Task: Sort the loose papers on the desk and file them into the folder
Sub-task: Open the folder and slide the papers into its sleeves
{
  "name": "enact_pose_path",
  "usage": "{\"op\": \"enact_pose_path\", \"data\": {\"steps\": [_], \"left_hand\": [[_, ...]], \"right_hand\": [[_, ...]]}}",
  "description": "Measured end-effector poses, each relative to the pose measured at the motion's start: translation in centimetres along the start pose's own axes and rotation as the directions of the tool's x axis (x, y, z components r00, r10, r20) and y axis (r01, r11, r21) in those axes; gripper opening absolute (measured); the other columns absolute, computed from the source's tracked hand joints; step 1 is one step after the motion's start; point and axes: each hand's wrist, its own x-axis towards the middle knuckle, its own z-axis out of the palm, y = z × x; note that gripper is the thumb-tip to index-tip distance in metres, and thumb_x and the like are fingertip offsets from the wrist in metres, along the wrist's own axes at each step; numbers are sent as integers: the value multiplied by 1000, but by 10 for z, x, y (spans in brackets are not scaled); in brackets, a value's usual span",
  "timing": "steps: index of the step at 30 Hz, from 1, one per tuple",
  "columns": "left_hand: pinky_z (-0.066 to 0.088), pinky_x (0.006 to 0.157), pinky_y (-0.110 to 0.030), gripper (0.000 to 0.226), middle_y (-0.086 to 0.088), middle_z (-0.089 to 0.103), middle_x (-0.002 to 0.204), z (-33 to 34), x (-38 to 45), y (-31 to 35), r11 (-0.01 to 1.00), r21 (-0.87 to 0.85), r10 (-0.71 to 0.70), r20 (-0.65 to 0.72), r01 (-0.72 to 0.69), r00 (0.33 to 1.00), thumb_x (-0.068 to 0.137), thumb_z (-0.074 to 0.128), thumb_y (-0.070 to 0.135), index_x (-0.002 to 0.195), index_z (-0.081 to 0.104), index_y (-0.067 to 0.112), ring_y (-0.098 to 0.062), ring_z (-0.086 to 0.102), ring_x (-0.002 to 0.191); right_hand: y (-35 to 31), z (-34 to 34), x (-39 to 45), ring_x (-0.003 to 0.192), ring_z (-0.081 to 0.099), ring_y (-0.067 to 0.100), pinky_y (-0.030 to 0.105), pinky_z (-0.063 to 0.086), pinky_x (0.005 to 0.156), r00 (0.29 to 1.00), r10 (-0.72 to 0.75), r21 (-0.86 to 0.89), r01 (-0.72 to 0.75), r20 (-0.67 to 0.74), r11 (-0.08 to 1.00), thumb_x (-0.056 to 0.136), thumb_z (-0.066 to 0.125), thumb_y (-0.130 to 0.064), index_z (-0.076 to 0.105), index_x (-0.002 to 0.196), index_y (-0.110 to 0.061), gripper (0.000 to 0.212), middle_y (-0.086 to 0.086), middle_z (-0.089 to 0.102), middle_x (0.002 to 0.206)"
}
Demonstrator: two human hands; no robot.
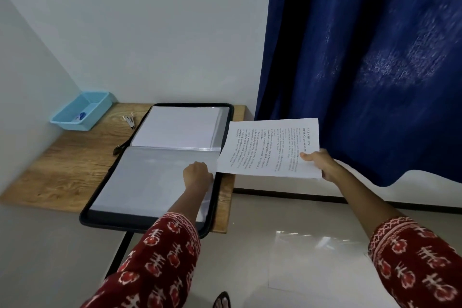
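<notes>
Right hand [318,164] pinches a printed paper [270,149] by its near edge, held in the air at three o'clock of the open folder [160,160] on the wooden table [62,162] — left hand [197,175], fingers curled, grips the edge of a clear sleeve at the folder's right side. Blue tray [81,110] sits at ten o'clock.

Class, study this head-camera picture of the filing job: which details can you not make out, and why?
- Left hand fingers: curled under, grip on the folder sleeve unclear.
- Printed sheet: body text too small.
- Blue tray contents: tiny, partly behind its wall.
- Right hand fingers: behind the sheet.
</notes>
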Motion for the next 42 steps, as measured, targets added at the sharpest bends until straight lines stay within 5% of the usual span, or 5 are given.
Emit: {"op": "enact_pose_path", "data": {"steps": [10,14,18,25,42], "left_hand": [[48,71,-27,16,-10,64,98,-3,5,-11,971,-221,-65,117,90,991,85,52,0,99,60,1,-26,63,97],[54,64,-29,12,-13,69,80,-7,5,-28,907,-385,-119,155,171,981,77,64,1,68,57,3,-26,69,78],[51,61,-27,10,-7,61,60,-4,3,-30,880,-455,-100,98,134,990,78,70,5,70,63,4,-22,64,60],[47,53,-28,12,-9,59,61,-2,-6,-27,890,-453,-97,-74,53,993,79,58,-2,69,64,-2,-22,58,56],[51,57,-19,23,-14,69,90,-16,-18,-41,870,-467,220,81,-158,972,81,63,-2,97,52,11,-19,63,65]], "right_hand": [[-19,-24,12,102,60,16,27,46,85,970,89,-334,-8,226,943,90,63,-17,56,124,-16,35,-6,60,122],[-33,-23,12,111,58,17,25,43,88,939,132,-453,27,317,891,89,64,-19,59,123,-16,35,-6,62,123],[-43,-23,10,106,62,25,30,45,87,880,195,-393,-10,434,919,89,61,-12,59,122,-8,33,2,67,116],[-43,-8,23,36,31,2,7,24,29,831,306,-308,-173,464,936,93,49,2,60,116,-9,28,14,69,98],[-54,21,24,38,54,5,7,32,33,898,177,-115,-143,402,983,94,39,10,52,122,-7,36,10,68,91]]}}
